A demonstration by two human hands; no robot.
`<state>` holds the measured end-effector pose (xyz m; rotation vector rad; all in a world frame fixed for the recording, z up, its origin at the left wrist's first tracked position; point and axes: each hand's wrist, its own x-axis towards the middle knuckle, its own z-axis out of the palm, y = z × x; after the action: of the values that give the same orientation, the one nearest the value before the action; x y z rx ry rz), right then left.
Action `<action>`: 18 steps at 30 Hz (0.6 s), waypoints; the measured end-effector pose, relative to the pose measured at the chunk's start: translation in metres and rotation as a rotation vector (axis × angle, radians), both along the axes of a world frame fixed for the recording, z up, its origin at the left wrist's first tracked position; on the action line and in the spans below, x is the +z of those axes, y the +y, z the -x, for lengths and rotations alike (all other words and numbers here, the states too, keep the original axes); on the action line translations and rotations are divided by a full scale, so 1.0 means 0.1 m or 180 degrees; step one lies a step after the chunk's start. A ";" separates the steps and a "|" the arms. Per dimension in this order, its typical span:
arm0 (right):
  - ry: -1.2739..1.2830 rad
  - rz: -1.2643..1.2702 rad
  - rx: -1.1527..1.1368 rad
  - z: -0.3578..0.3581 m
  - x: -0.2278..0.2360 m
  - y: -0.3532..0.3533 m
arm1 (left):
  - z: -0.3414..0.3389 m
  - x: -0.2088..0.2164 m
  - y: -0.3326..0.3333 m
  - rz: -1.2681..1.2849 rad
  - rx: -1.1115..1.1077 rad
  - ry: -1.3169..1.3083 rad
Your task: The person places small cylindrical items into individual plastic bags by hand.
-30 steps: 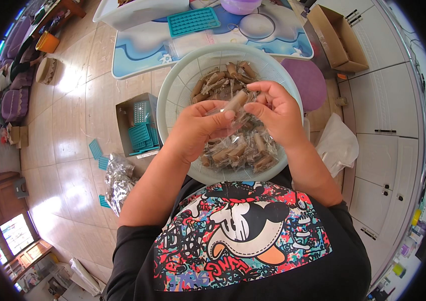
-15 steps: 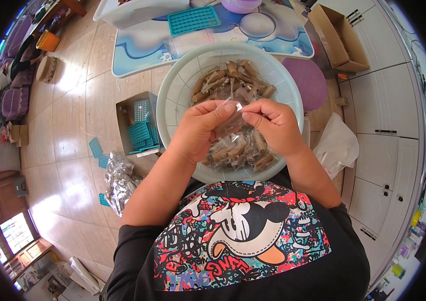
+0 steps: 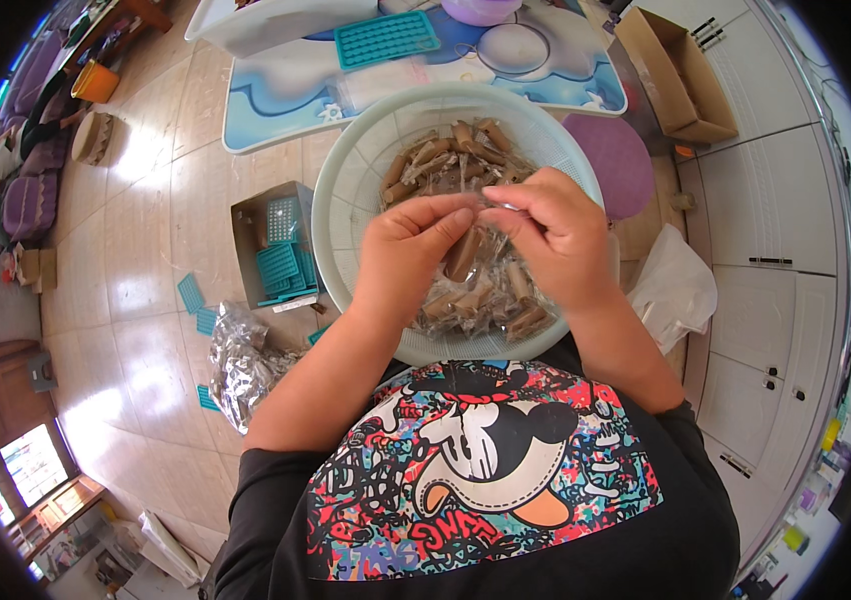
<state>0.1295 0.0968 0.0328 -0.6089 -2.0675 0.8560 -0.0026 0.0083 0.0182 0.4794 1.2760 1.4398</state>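
Both hands meet over a pale green, mesh-sided plastic basket (image 3: 337, 205). Thumb and fingers of my left hand (image 3: 395, 250) are pinched on the top of a small clear plastic bag. A brown tube-shaped piece (image 3: 461, 257) shows just below those fingertips, apparently inside that bag. Fingertips of my right hand (image 3: 563, 240) are closed close beside, by the bag's end, with a small whitish bit between them. Many similar brown pieces (image 3: 465, 140) in clear wrappers lie heaped in the basket, partly hidden under my hands.
Beyond the basket stands a blue-white table (image 3: 275, 105) with a teal tray (image 3: 385, 40) on it. A cardboard box (image 3: 245, 240) of teal trays sits left on the floor, near a crumpled silvery bag (image 3: 240, 375). Right are a purple stool (image 3: 620, 165), a white bag (image 3: 675, 290) and cabinets (image 3: 760, 215).
My right hand has shifted slightly up and its fingers have turned over the bag's end. The brown piece below the left fingertips now shows more plainly.
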 end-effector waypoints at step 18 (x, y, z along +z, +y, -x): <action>0.1453 0.3402 0.0132 -0.19 -0.18 0.26 | 0.02 0.07 -0.11 -0.0321 0.0360 0.0291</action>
<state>0.1482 0.1230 0.0145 -0.8010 -1.0983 1.9259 -0.0050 -0.0024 0.0253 0.5533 1.3253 1.5983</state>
